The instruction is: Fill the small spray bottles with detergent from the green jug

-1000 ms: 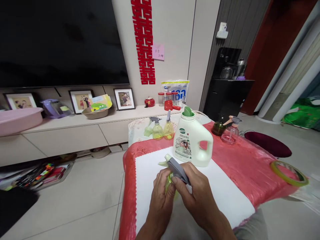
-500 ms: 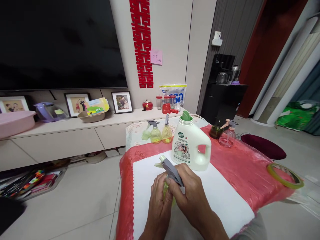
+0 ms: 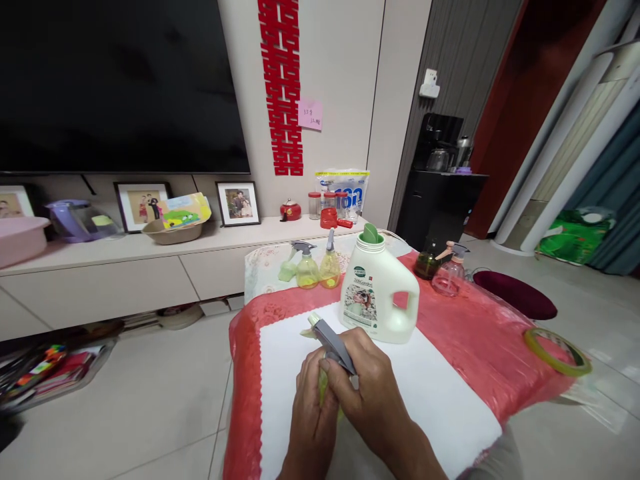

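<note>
A spray bottle with a grey trigger head and a yellow-green body is between my hands, over a white sheet. My left hand wraps round its body from the left. My right hand closes on the grey head and neck from the right. Most of the body is hidden by my fingers. Just behind my hands stands a large pale green jug with a green piece in its open top. Two yellowish spray bottles stand upright farther back on the left.
Red plastic covers the table around the white sheet. A roll of yellow tape lies at the right edge. A pink bottle and a dark green bottle stand at the back right. A low cabinet runs behind.
The whole view has shifted slightly, with most objects appearing a little farther left. Both hands keep their hold on the spray bottle.
</note>
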A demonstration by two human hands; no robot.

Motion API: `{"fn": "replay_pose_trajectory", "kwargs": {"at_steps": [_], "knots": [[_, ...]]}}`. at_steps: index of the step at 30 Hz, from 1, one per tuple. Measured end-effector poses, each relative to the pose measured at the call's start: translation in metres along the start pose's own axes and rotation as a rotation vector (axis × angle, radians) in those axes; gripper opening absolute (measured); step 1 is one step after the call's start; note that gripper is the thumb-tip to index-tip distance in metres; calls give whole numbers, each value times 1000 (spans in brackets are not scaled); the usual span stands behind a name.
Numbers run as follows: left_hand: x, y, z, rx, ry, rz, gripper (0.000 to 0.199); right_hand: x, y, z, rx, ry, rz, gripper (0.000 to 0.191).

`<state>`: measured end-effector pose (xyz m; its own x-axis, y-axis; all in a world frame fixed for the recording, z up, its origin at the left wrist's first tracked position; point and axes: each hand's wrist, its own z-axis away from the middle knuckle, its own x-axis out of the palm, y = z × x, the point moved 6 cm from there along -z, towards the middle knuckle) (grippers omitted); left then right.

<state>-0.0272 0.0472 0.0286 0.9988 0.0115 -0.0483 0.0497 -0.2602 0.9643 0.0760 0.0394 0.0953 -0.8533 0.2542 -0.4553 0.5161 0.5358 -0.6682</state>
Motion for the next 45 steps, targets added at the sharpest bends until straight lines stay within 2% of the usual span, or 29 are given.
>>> {"fn": "replay_pose_trajectory", "kwargs": {"at_steps": [6,11,16,23,28,36,43,45], "knots": [[-5,-7,3,-60,62,28,61,1,-1,0,11,0,24,16],[-3,-10,5,-84,24,11,55,2,-1,3,0,26,37,18],[-4,-8,7,-67,110,54,63,4,0,7,7,45,44,17],[-2,-13,10,-80,149,122,55,8,-2,11,-7,91,93,17],[0,-7,13,-79,177,176,55,7,-5,13,-10,89,109,17],[-1,-5,10,-8,194,179,54,5,-3,17,-19,49,-38,16],[-4,-9,9,38,218,105,54,1,8,19,-73,-169,-142,27],[-4,-9,8,37,215,71,54,-1,13,19,-71,-181,-155,28]]}}
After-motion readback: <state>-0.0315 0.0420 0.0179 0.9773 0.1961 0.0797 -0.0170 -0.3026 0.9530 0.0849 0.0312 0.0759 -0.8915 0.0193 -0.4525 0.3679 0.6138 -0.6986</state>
